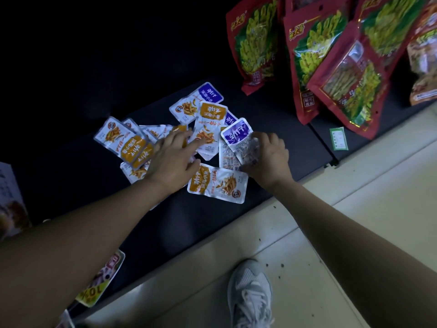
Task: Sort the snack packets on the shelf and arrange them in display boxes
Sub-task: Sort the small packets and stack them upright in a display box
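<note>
Several small white snack packets lie scattered on a dark shelf [283, 147], some with orange labels [128, 143], some with purple labels [210, 93]. My left hand [173, 159] rests flat on the pile with fingers spread, touching an orange-label packet [208, 129]. My right hand [268, 157] grips a purple-label packet [238, 136], lifted slightly above the others. Another orange-label packet [218, 183] lies between my wrists near the shelf's front edge.
Large red bags of green snacks [257, 41] hang or lean at the upper right. A green price tag [338, 138] sits on the shelf edge. Pale floor tiles and my grey shoe [250, 294] are below. Other packs [104, 278] show at lower left.
</note>
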Demonstrator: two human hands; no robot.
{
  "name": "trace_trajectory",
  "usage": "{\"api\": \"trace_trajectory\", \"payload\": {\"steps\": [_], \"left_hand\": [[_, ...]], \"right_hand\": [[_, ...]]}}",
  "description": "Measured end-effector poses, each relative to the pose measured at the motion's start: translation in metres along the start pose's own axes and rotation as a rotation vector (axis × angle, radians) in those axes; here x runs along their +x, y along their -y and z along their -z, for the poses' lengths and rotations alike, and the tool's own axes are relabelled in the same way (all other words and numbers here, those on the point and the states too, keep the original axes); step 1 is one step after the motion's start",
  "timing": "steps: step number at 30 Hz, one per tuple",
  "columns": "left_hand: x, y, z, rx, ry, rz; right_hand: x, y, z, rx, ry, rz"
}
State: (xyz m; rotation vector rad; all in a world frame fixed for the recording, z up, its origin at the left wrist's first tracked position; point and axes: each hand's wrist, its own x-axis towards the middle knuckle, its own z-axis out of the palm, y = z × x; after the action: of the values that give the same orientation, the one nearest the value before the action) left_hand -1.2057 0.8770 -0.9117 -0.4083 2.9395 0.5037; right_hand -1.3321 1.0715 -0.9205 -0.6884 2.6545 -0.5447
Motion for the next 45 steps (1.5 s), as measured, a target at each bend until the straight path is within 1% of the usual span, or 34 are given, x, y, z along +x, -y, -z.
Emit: {"api": "trace_trajectory", "payload": {"steps": [2,3,5,7,9,10,11,13,14,15,18,21,22,24,26,27,29,31,35,37,38,40,42,43,45], "left_hand": [[-0.003,0.002,0.0,0.012,-0.034,-0.001],[-0.003,0.002,0.0,0.033,-0.056,-0.008],[-0.002,0.0,0.001,0.089,-0.118,-0.021],[-0.001,-0.002,0.002,0.12,-0.182,-0.014],[0.001,-0.007,0.004,0.095,-0.202,-0.007],[0.003,-0.01,0.005,0.052,-0.167,-0.012],[0.005,-0.012,0.005,0.01,-0.094,-0.031],[0.007,-0.013,0.003,0.04,0.06,-0.073],[0.006,-0.011,0.001,0.076,0.08,-0.089],[0.005,-0.008,0.0,0.085,0.055,-0.093],[0.002,-0.002,0.001,0.077,-0.109,-0.025],[0.012,-0.006,0.003,0.096,-0.215,-0.016],[0.018,-0.01,0.003,0.074,-0.212,-0.023],[0.031,-0.023,0.001,0.032,-0.089,0.006],[0.044,-0.033,-0.001,0.109,0.029,0.1],[0.049,-0.036,-0.002,0.163,0.053,0.148],[0.055,-0.039,-0.002,0.208,0.044,0.214],[0.057,-0.036,-0.001,0.091,-0.023,0.265],[0.057,-0.019,-0.001,-0.321,-0.236,0.403],[0.055,-0.019,0.002,-0.518,-0.322,0.409],[0.055,-0.024,0.004,-0.611,-0.319,0.409],[0.055,-0.032,0.006,-0.745,-0.243,0.37],[0.054,-0.036,0.004,-0.764,-0.162,0.284],[0.054,-0.036,0.002,-0.728,-0.152,0.256],[0.058,-0.03,0.0,-0.544,-0.211,0.231]], "right_hand": [[0.0,0.001,-0.001,-0.025,0.012,-0.087],[0.001,0.0,-0.002,0.031,0.005,-0.141],[0.004,-0.004,-0.001,0.244,-0.043,-0.233],[0.005,-0.007,0.004,0.394,-0.093,-0.279],[0.006,-0.006,0.009,0.546,-0.128,-0.324],[0.008,-0.005,0.01,0.622,-0.131,-0.34],[0.009,-0.003,0.01,0.669,-0.132,-0.343],[0.011,0.002,0.008,0.704,-0.123,-0.332],[0.012,0.003,0.005,0.719,-0.12,-0.335],[0.012,0.004,0.004,0.734,-0.119,-0.343],[0.009,0.004,0.001,0.757,-0.111,-0.334],[0.003,0.008,0.0,0.873,-0.005,-0.254],[0.001,0.009,-0.001,0.906,0.047,-0.229],[-0.001,0.008,-0.002,0.903,0.108,-0.2],[-0.001,0.005,0.0,0.87,0.095,-0.195],[0.0,0.004,0.002,0.86,0.082,-0.196],[0.0,0.001,0.006,0.839,0.055,-0.202],[0.001,-0.002,0.01,0.843,0.021,-0.229],[0.004,0.002,0.014,0.993,-0.005,-0.276],[0.005,0.011,0.015,1.09,0.023,-0.271],[0.006,0.016,0.016,1.133,0.051,-0.264],[0.008,0.027,0.016,1.183,0.109,-0.253],[0.01,0.035,0.014,1.198,0.138,-0.259],[0.012,0.036,0.012,1.192,0.141,-0.267],[0.014,0.034,0.009,1.153,0.129,-0.287]]}}
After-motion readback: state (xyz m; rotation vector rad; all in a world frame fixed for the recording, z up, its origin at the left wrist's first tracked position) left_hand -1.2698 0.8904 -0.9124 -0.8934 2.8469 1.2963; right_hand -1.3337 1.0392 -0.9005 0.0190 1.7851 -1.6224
